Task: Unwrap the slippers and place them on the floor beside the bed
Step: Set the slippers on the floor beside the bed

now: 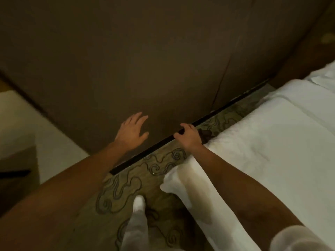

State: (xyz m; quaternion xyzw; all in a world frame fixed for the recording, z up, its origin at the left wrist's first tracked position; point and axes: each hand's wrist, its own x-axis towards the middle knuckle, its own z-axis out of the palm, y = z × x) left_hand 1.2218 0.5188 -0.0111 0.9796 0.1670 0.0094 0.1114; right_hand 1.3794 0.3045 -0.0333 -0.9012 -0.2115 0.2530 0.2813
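1. Slippers: none can be made out; a dark blurred shape (205, 135) sits just right of the right hand at the bed edge, can't tell what it is.
2. Right hand (189, 137): fingers curled, half closed, nothing clearly gripped; hovers over the dark strip (150, 153) at the wall base, near the bed corner.
3. Left hand (132, 132): open, fingers spread, empty, in front of the brown wall (126, 60); apart from the right hand.
4. Both forearms bare, reaching forward from the bottom corners of the view.
5. Bed (272, 142): white sheet, right of the right hand, under the right forearm; its edge hangs down toward the floor.
6. Floor (126, 178): patterned carpet with swirl lines, below and between the hands, running along the bed.
7. Leg in white (136, 214) with foot on the carpet, below the hands, left of the bed edge.
8. Pale surface (21, 124) and a brown box-like unit (18, 178) far left of the left hand; blurred.
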